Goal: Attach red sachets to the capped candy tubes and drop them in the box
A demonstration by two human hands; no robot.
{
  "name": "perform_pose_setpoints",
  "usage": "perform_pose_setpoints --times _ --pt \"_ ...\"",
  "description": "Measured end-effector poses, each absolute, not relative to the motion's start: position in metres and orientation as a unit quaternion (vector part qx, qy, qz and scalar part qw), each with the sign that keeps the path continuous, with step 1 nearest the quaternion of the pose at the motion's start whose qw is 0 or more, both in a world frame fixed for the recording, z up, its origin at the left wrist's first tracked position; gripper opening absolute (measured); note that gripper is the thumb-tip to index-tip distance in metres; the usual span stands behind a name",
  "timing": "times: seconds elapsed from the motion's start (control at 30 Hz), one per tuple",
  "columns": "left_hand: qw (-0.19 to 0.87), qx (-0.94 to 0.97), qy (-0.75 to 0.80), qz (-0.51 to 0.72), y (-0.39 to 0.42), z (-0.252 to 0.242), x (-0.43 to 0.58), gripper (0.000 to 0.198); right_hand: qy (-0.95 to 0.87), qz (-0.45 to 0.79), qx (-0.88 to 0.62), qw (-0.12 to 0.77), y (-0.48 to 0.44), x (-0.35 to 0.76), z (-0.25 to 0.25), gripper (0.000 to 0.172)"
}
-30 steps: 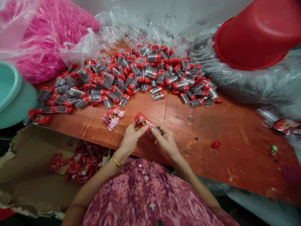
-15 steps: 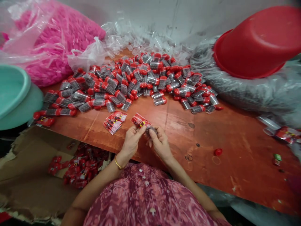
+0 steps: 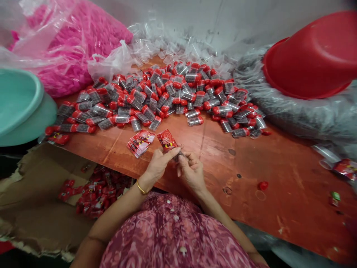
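My left grip [image 3: 157, 163] pinches a red card [image 3: 167, 140], thumb on top; my right grip [image 3: 193, 172] closes on a dark piece [image 3: 178, 155] at its lower end, fingers hiding the join. Both sit just inside the table's [image 3: 216, 149] near edge. I'd pinch lightly, avoiding creases, and clear the loose cards [image 3: 140, 143] beyond my left grip.
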State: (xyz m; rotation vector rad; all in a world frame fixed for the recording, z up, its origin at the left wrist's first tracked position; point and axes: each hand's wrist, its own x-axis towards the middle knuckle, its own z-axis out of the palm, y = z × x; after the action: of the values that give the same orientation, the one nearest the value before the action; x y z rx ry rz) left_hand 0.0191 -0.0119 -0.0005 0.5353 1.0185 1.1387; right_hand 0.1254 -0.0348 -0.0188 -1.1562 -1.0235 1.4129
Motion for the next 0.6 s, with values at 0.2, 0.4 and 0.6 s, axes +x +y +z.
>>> perform_pose_setpoints --times 0.2,0.4,0.6 --pt "0.667 0.244 0.442 0.548 -0.018 -0.007 0.024 0.036 -0.413 0.571 -0.490 0.513 -0.033 0.118 -0.014 0.038" --pt "0.679 0.220 0.442 0.543 -0.020 -0.009 0.022 0.039 -0.400 0.611 -0.462 0.504 -0.024 0.117 -0.020 0.040" --pt "0.652 0.203 0.460 0.568 -0.019 -0.005 0.005 0.037 -0.425 0.672 -0.424 0.433 -0.017 0.120 -0.027 0.038"
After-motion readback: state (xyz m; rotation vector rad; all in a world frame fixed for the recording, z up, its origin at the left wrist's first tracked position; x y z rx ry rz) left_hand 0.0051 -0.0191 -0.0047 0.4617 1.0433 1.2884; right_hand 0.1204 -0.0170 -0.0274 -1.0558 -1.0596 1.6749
